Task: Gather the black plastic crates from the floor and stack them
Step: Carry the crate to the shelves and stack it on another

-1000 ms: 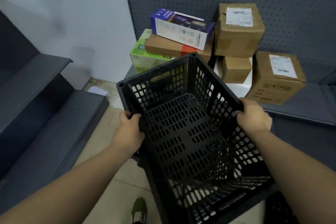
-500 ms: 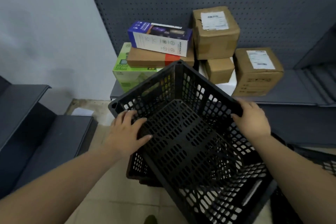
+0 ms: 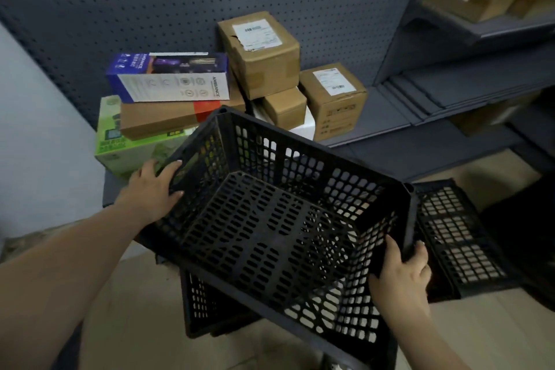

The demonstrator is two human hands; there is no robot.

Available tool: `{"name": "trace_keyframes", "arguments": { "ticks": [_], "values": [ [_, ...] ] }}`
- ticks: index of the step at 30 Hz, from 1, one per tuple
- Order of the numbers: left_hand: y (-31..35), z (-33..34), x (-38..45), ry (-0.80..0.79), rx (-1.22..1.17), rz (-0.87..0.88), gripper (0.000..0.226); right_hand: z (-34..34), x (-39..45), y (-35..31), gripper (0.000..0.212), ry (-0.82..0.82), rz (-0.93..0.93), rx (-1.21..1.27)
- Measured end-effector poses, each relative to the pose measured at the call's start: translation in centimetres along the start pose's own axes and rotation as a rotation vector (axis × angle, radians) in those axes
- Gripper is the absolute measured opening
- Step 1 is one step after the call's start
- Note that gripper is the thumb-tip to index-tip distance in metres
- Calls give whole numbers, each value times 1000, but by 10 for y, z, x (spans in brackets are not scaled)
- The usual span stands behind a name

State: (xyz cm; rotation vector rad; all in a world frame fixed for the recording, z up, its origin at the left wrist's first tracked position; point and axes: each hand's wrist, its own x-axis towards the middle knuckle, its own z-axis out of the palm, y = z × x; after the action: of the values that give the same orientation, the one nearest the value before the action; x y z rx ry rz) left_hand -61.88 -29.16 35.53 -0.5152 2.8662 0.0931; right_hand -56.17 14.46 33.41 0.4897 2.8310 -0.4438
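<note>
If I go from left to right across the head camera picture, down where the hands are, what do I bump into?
Left hand gripping the rim → big black plastic lattice crate held tilted → right hand gripping the opposite rim → another black plastic crate on the floor.

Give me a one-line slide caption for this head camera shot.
Both hands, left hand and right hand, grip a tilted black crate above another crate on the floor, cardboard boxes behind.

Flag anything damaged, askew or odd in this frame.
The top cardboard box has a torn, peeling shipping label and leans on the pile. The held black crate sits tilted over another crate, not yet nested.
</note>
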Motion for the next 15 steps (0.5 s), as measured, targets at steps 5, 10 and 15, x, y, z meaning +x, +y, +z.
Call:
{"name": "trace_keyframes", "arguments": {
  "ticks": [5, 10, 15],
  "values": [
    [9, 3, 17, -106, -25, -52, 55, 2, 0, -3, 61, 43, 0, 88],
    [15, 5, 3, -13, -44, -111, 53, -6, 9, 4, 64, 50, -48, 135],
    [26, 7, -31, -42, -130, -233, 81, -26, 40, 7, 75, 51, -180, 139]
  ]
}}
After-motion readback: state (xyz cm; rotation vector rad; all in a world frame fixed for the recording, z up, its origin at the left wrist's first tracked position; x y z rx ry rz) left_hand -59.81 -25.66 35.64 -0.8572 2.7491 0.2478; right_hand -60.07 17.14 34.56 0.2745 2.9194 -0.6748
